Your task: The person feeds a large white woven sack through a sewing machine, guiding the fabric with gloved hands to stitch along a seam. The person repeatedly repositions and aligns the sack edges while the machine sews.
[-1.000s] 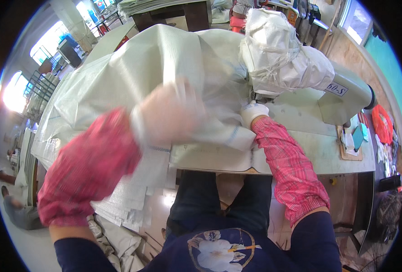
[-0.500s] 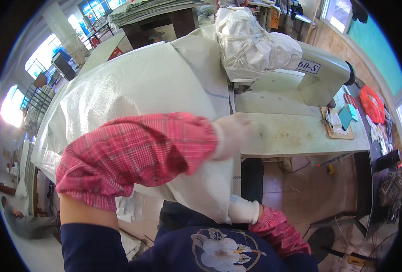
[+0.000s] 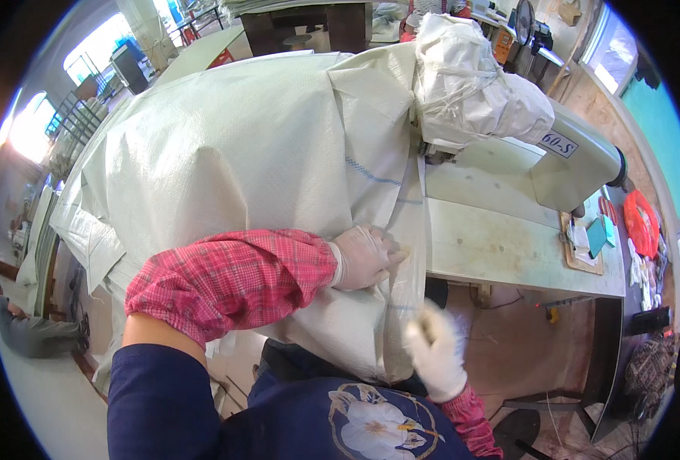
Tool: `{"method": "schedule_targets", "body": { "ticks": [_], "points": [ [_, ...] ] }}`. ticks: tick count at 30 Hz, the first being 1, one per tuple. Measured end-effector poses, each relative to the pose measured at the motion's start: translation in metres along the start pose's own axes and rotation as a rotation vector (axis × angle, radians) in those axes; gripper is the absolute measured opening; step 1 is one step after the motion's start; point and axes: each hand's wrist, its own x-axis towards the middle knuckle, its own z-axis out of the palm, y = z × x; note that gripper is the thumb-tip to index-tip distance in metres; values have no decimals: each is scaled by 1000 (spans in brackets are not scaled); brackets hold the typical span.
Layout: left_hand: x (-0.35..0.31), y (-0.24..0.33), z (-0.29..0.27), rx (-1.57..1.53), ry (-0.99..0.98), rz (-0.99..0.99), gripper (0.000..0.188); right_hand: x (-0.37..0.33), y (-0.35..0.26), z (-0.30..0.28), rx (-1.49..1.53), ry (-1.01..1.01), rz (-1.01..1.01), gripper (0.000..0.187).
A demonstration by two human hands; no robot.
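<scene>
A large sheet of white woven plastic fabric covers the table's left side and drapes down over my lap. Its right edge, with short blue stitched lines, runs beside the sewing machine's needle area. My left hand, in a thin whitish glove under a red plaid sleeve, lies on the fabric near that edge, fingers spread over it. Just right of the hanging edge is my right hand, white-gloved and smeared by motion; its fingers look bent, but whether they hold anything is unclear. The sewing machine has its head wrapped in white plastic cloth.
The machine's pale table extends right of the fabric. A small clipboard and a red plastic bag lie at its right end. Behind stands a dark table. Another person's legs show at far left.
My left hand has come down onto the fabric from over its right edge. My right hand has risen and moved right from the lower edge. The fabric's edge has shifted, and the view has tilted.
</scene>
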Motion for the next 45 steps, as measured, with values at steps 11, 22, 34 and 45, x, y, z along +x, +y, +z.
{"method": "schedule_targets", "body": {
  "ticks": [11, 22, 34, 45],
  "points": [
    [-9, 20, 13, 139, 2, 224, 44, 13, 24, 31, -494, -26, -12, 62],
    [5, -50, -7, 16, 177, 275, 51, 37, -4, 35, -1020, -355, -79, 72],
    [-9, -168, -70, 521, -257, -263, 18, 299, 1, 8, -997, -121, -31, 29],
    [-93, 77, -151, -486, -60, 564, 17, 140, -4, 11, -678, 149, -786, 34]
  ]
}}
